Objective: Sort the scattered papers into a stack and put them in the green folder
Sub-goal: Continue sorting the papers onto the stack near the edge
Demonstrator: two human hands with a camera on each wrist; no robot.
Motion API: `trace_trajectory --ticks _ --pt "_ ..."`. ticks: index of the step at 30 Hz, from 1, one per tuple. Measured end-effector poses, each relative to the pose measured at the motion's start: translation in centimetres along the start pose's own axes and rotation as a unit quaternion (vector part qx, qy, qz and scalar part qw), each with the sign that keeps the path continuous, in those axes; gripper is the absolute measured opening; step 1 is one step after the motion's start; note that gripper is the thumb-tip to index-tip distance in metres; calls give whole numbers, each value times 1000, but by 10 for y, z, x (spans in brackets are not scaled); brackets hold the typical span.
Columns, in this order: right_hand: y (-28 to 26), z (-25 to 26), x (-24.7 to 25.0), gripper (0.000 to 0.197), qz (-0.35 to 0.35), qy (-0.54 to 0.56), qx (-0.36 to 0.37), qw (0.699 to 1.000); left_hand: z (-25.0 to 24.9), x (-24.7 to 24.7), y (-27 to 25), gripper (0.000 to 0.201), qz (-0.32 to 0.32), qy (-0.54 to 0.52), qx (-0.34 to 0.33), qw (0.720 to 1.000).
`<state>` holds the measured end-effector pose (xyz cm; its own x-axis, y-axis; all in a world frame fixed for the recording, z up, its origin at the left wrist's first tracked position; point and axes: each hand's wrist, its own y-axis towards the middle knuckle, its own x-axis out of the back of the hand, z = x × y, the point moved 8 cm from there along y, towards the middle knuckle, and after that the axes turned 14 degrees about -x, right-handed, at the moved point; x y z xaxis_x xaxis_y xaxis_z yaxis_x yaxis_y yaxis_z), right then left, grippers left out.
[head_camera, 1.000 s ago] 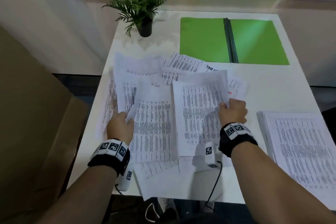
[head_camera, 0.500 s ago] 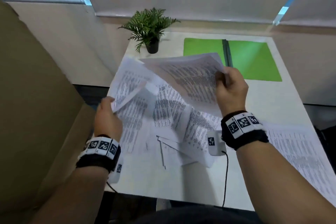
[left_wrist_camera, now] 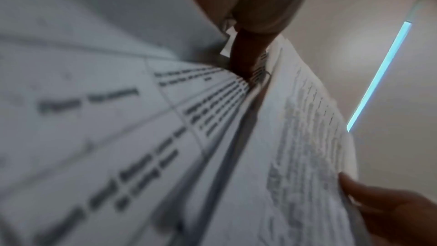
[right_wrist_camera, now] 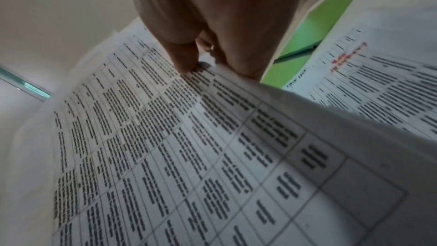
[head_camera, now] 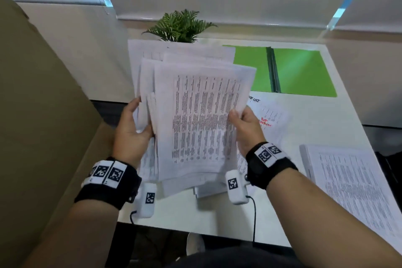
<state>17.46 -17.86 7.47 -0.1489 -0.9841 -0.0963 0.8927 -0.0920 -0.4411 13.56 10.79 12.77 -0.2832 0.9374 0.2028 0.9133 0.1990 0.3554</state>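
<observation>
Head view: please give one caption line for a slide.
Both hands, left and right, hold gathered papers above the table; green folder lies open.

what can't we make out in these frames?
- Plant pot: head view, hidden behind the held papers; only fronds of the plant show.
- Printed text: blurred in all views.
- Left hand fingers: behind the sheets.
- Sheets under the bundle: count unclear.
- Right stack: cut off by the edge.
</observation>
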Motion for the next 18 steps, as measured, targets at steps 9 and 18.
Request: trace_trajectory --ticks 9,18 --pt "9 -31 11 14 -35 73 -45 996 -47 -46 6 67 107 -27 -80 991" --pt "17 11 41 15 -123 34 46 991 -35 -61 17 38 134 -32 6 990"
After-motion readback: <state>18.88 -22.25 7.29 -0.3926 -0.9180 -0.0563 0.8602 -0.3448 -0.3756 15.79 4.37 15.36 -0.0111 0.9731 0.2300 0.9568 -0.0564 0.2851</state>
